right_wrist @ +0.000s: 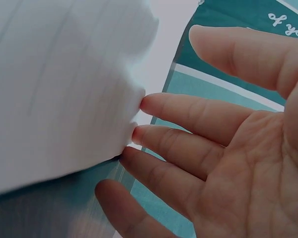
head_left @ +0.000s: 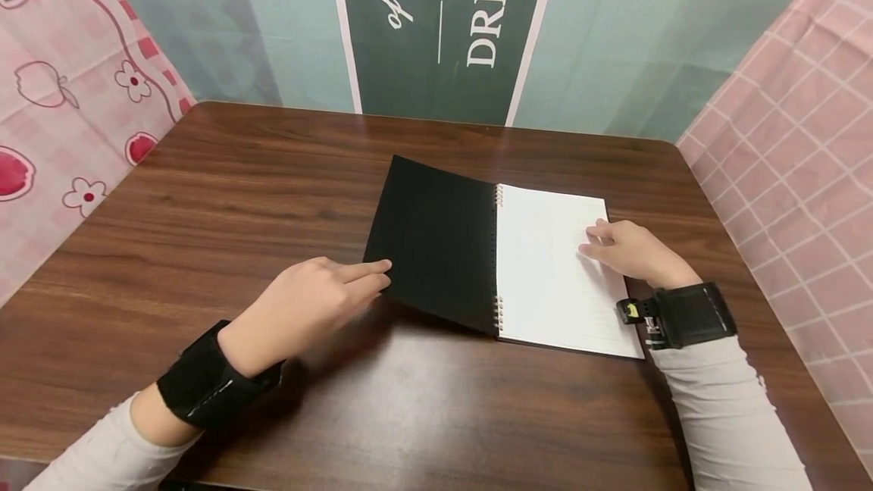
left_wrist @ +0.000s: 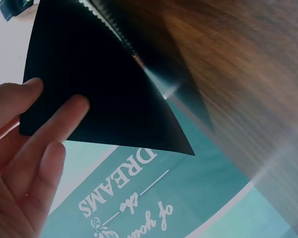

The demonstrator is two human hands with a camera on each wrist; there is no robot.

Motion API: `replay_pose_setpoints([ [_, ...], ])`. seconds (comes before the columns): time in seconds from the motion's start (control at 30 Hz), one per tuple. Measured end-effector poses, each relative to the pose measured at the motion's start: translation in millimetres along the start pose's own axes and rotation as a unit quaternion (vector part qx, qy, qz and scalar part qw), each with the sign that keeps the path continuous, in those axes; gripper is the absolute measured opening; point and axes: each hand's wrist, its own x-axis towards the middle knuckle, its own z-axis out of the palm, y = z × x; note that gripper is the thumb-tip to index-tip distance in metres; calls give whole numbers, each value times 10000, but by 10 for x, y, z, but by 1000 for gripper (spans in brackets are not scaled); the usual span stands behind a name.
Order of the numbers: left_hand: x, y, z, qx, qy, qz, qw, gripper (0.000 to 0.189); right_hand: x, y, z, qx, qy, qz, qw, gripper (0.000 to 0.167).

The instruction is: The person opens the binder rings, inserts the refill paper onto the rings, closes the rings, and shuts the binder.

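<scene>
An open spiral notebook lies on the table, its black cover folded out to the left and its right page white and faintly ruled. The cover's outer side stands a little off the table. My left hand touches the cover's near left corner with extended fingers; in the left wrist view several fingers lie against the black cover. At the page's right edge is my right hand. Three of its fingertips touch the paper edge in the right wrist view, while the thumb stays apart.
The brown wooden table holds the notebook. A green and teal backdrop with white lettering hangs behind. Pink patterned cloths border the left and right sides. Both wrists wear black bands.
</scene>
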Motion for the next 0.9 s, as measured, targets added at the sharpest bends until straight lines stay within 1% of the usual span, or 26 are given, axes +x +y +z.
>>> replay_pose_setpoints([
  [0.1,24,-12,-17,-370,204,63,9991,38,-5,-7,6,18,1,-7,10000,62],
  [0.27,106,-11,-19,-930,527,124,9942,37,-10,4,4,-5,4,-1,10000,62],
  [0.33,141,-8,-4,-1047,704,185,9918,35,-7,6,6,17,1,-16,10000,62],
  [0.43,188,1,16,-1098,941,315,9890,27,0,10,9,29,-2,-34,10000,62],
  [0.53,236,15,38,-1071,1102,439,9872,18,-4,12,-1,6,6,-29,10000,62],
  [0.6,273,27,47,-1123,1181,510,9853,18,-6,11,-8,-22,14,-26,10000,62],
  [0.67,315,38,56,-1293,1263,582,9818,20,-8,10,-13,-41,18,-25,10000,62],
  [0.8,406,49,81,-1675,1447,652,9730,16,-5,2,-4,-46,14,-32,10000,62],
  [0.9,461,56,107,-1840,1510,660,9690,16,-5,-4,10,-15,11,-48,10000,62],
])
